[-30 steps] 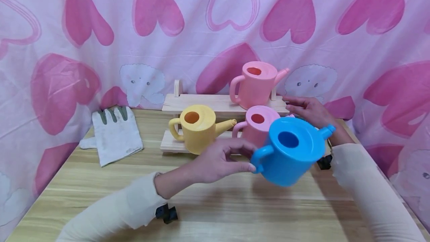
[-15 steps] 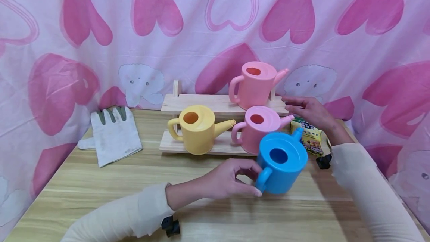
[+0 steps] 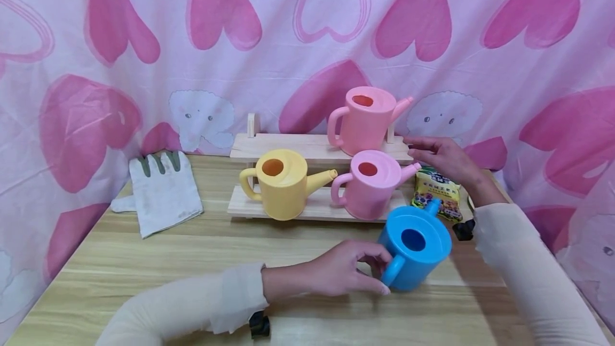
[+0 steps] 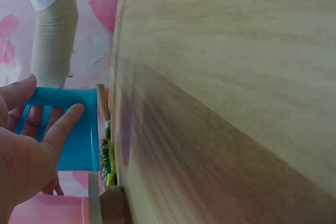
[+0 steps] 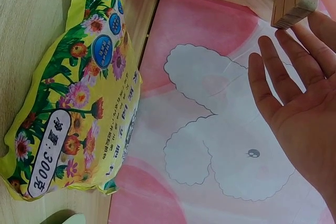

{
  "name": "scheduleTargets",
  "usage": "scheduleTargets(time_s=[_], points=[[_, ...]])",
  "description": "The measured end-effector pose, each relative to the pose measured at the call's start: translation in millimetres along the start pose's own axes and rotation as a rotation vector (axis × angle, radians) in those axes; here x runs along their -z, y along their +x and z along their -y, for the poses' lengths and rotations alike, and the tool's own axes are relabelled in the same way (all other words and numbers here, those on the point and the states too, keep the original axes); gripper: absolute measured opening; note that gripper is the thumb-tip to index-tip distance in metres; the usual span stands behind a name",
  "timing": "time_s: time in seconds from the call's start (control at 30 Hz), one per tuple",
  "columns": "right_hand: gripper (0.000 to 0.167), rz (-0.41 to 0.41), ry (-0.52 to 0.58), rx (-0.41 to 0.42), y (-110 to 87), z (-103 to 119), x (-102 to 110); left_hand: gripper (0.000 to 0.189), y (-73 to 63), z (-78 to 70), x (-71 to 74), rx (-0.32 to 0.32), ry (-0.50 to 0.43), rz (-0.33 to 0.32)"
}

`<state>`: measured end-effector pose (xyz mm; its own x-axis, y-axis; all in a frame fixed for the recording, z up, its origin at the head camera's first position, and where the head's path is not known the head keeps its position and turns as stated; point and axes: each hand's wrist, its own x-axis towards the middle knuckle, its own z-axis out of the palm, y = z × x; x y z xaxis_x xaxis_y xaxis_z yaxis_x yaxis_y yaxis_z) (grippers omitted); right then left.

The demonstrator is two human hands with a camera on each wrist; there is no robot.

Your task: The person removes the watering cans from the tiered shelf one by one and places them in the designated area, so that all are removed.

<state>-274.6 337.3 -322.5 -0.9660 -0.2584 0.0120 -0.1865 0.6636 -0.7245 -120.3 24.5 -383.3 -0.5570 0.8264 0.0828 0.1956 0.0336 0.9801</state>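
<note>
My left hand (image 3: 341, 271) holds a blue watering can (image 3: 420, 247) by its handle, over the front right of the table. In the left wrist view its base appears slightly above the tabletop. My right hand (image 3: 444, 162) touches the right end of the upper shelf of a wooden rack (image 3: 288, 146), fingers fairly straight. A coral pink watering can (image 3: 367, 127) stands on that upper shelf. Below, on the lower shelf, are a yellow watering can (image 3: 283, 191) and a pink watering can (image 3: 370, 188), spouts to the right.
A yellow flowered packet (image 5: 84, 98) lies under my right forearm, right of the rack. On the left of the table is a white work glove (image 3: 165, 196) with green fingertips. A pink heart-patterned curtain (image 3: 288, 25) hangs behind and beside the table.
My left hand has brought the blue watering can lower and nearer to me, turning its spout away toward the back. The packet has come into view. My right hand has stayed at the shelf end.
</note>
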Motion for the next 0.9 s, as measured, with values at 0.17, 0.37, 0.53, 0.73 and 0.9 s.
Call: scheduleTargets(time_s=[0.17, 0.37, 0.53, 0.73, 0.9], points=[[0.061, 0.0, 0.0, 0.007, -0.5, 0, -1, 0.024, 10.8, 7.3, -7.1, -0.017, 0.053, 0.019], [0.059, 0.005, 0.004, 0.019, -0.5, -1, -2, 0.025, 17.9, 13.9, -12.6, -0.025, 0.078, 0.023], [0.059, 0.004, 0.013, 0.023, -1.4, 1, -2, 0.024, 23.9, 16.9, -15.0, -0.008, 0.118, 0.005], [0.059, 0.009, 0.016, 0.015, 0.8, -1, -2, 0.024, 29.3, 18.3, -16.8, 0.012, 0.136, -0.004], [0.057, 0.006, 0.002, 0.019, 2.5, -2, -1, 0.024, 32.4, 19.0, -17.9, 0.003, 0.126, 0.014]])
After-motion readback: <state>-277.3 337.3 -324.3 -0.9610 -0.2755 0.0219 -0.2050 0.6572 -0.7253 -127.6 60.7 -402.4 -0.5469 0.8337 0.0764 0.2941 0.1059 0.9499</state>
